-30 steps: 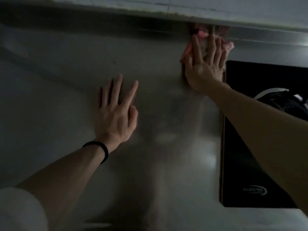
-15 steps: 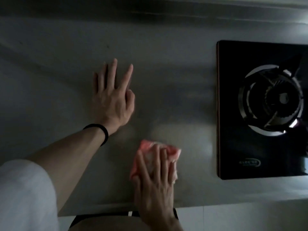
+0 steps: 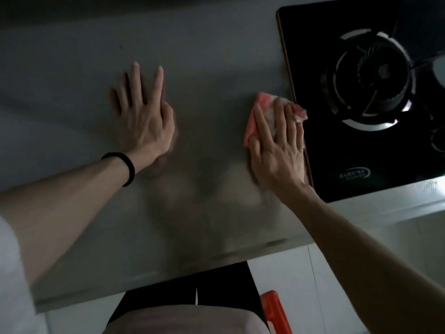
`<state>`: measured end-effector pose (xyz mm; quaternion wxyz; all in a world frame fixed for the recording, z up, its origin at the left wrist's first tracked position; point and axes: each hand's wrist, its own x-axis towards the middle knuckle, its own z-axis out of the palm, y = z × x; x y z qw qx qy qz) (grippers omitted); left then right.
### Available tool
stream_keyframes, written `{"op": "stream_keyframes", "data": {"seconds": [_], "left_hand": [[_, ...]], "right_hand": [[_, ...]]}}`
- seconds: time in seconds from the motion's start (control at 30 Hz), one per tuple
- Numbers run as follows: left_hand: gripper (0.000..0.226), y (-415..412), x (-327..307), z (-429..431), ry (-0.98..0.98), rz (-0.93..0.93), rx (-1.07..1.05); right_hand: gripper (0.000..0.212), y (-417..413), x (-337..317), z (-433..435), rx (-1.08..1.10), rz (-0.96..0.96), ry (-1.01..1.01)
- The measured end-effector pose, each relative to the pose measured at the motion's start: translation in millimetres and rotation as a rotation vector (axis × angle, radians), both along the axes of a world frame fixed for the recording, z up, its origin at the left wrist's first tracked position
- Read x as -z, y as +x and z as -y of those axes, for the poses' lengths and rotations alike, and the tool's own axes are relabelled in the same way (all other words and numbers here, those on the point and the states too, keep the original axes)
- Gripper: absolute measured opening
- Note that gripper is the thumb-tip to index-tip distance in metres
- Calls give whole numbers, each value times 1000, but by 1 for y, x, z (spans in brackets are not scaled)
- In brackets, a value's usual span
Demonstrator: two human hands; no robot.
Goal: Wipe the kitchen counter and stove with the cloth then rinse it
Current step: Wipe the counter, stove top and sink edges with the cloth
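Cloth (image 3: 252, 125) moved beside stove (image 3: 356, 150), under right grip (image 3: 277, 150)

- The right hand (image 3: 277, 153) is pressing a pink cloth (image 3: 261, 98) flat onto the steel counter (image 3: 72, 68), with its fingers lying straight over the cloth.
- The cloth is sitting against the left edge of the black stove (image 3: 361, 155), with one corner reaching over onto it.
- The left hand (image 3: 144, 124) is resting flat on the counter with its fingers spread, well apart from the cloth.
- A black band (image 3: 126, 165) is circling the left wrist.
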<state>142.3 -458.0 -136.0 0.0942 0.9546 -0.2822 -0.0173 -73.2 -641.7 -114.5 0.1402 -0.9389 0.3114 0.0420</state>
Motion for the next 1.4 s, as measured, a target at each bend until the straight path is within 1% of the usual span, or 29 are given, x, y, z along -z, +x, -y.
{"op": "stream_keyframes", "data": {"seconds": [0.1, 0.2, 0.27, 0.33, 0.4, 0.43, 0.5, 0.53, 0.63, 0.7, 0.73, 0.8, 0.83, 0.87, 0.93, 0.97, 1.0, 1.1, 1.17, 1.2, 1.27, 1.33, 1.4], "left_hand": [[69, -2, -10, -1, -23, -94, 80], [72, -20, -28, 3, -12, -92, 290], [74, -33, -38, 12, -12, -104, 393], [73, -46, -42, 21, 0, -113, 475], [72, -60, -41, 28, 12, -125, 550], [72, -67, -39, 31, 18, -119, 580], [71, -82, -35, 36, 40, -112, 634], [71, -89, -32, 38, 56, -121, 655], [70, -100, -20, 36, 97, -134, 665], [69, -102, -13, 32, 116, -108, 672], [68, -103, -11, 30, 117, -92, 671], [68, -104, -8, 29, 114, -66, 664], [68, -104, -7, 30, 111, -56, 662], [68, -105, -6, 30, 106, -47, 660], [69, -106, -5, 29, 96, -35, 661], [69, -106, -4, 28, 91, -27, 662], [69, -106, -3, 27, 84, -20, 662], [69, -106, -2, 28, 52, -16, 658], [68, -106, -1, 28, 50, -14, 653], [68, -105, -1, 28, 50, -17, 650], [68, -105, -3, 28, 51, -21, 651], [68, -106, -5, 28, 53, -24, 646], [68, -107, -6, 28, 49, -33, 639]], "right_hand": [[67, 2, 0, -23, 100, -5, -13], [67, -19, -1, -92, 168, -3, -2], [66, -43, -3, -169, 90, 38, 95], [67, -64, -5, -246, -59, 65, 158], [67, -75, -7, -292, -158, 65, 160], [65, -78, -7, -298, -171, 65, 167], [60, -82, -6, -280, -164, 68, 161], [61, -86, -6, -263, -136, 52, 122], [65, -104, -2, -180, 104, -32, 19], [64, -121, -4, -119, 244, -98, 34], [64, -130, -7, -96, 244, -111, 50], [64, -139, -10, -78, 169, -95, 75], [64, -137, -10, -80, 170, -81, 76], [63, -130, -10, -87, 218, -75, 70], [64, -110, -10, -118, 392, -91, 62], [65, -100, -9, -139, 439, -92, 79], [66, -92, -9, -166, 429, -80, 95], [68, -83, -9, -249, 293, -37, 65], [68, -82, -9, -274, 302, -58, 40], [68, -81, -9, -274, 346, -71, 34], [69, -81, -10, -258, 501, -92, 55], [74, -86, -11, -227, 693, -107, 101], [76, -99, -12, -184, 835, -96, 159]]}}
